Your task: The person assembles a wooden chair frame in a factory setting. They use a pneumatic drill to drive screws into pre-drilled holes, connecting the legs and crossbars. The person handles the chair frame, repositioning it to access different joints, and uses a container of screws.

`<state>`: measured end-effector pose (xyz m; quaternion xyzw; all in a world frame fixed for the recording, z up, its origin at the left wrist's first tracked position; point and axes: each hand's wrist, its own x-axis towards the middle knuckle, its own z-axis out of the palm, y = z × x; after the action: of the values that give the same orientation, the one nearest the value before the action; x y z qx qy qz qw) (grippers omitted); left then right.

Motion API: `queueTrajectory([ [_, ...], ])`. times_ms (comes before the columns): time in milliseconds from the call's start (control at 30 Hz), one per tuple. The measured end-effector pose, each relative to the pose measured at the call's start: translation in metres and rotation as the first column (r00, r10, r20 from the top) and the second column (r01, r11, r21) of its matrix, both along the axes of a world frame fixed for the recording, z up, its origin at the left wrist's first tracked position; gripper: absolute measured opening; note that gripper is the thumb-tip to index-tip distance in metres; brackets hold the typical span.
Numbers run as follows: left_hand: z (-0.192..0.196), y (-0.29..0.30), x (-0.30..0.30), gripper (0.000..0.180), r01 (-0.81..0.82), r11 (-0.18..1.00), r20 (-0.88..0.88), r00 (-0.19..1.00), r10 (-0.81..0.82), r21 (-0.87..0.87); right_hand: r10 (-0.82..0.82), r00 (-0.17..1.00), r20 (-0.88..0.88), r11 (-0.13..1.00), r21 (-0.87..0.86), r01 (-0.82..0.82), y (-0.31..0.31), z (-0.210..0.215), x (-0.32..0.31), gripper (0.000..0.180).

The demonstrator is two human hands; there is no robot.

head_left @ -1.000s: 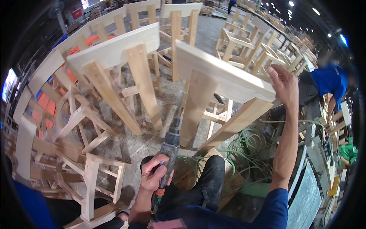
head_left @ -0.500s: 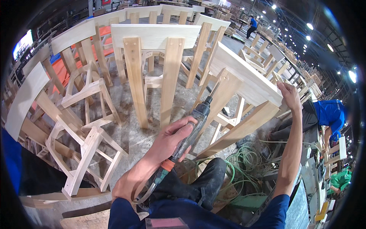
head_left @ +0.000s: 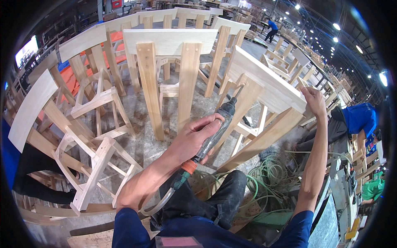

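My left hand (head_left: 192, 138) is wrapped round a dark air screwdriver (head_left: 226, 110) with an orange ring and a green hose fitting at its rear. The driver's thin bit meets the upper end of a wooden chair post (head_left: 244, 96), near a fastening hole. That post and a second one (head_left: 264, 140) carry a pale, slightly curved backrest board (head_left: 264, 78). At the board's right end, my right hand (head_left: 315, 101) is closed on the corner, fingers curled over its edge. A clear air hose (head_left: 159, 206) trails from the driver beside my left forearm.
Unpainted chairs stand close ahead and left, one backrest (head_left: 169, 39) directly in front. Coiled green hoses (head_left: 266, 177) lie on the floor by my knee. A person in blue (head_left: 359, 118) bends at right; someone in green (head_left: 374, 188) is lower right. Dark trousers (head_left: 41, 165) show at left.
My left hand has moved slightly up and right with the screwdriver, the bit staying at the post's upper end. My right hand keeps its hold. More of the person at left shows.
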<state>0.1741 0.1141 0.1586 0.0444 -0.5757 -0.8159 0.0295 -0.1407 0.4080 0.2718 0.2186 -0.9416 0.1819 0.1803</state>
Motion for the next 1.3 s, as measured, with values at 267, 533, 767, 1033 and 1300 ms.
queueTrajectory([
  [267,-0.001,0.002,-0.012,0.033,-0.006,1.000,-0.021,1.000,0.005,-0.015,0.039,0.999,0.003,0.999,-0.023,-0.039,-0.001,-0.003,-0.006,0.054],
  [533,0.005,0.012,-0.019,0.033,0.000,0.972,-0.012,1.000,0.003,0.237,0.424,0.905,-0.005,0.884,-0.217,-0.415,-0.074,0.005,-0.007,0.042],
  [767,0.016,0.007,-0.017,0.030,0.044,0.969,-0.006,0.999,-0.043,0.243,0.344,0.913,-0.221,0.931,0.206,-0.301,-0.181,-0.013,0.024,0.064],
  [1033,0.013,0.004,-0.024,0.031,-0.027,0.983,0.025,0.999,0.023,0.182,0.372,0.905,-0.206,0.922,0.196,-0.334,-0.180,-0.013,0.017,0.065],
  [1300,0.004,0.004,-0.024,0.030,-0.033,0.967,0.023,0.999,0.028,0.251,0.403,0.883,-0.240,0.913,0.161,-0.374,-0.179,-0.018,0.013,0.060],
])
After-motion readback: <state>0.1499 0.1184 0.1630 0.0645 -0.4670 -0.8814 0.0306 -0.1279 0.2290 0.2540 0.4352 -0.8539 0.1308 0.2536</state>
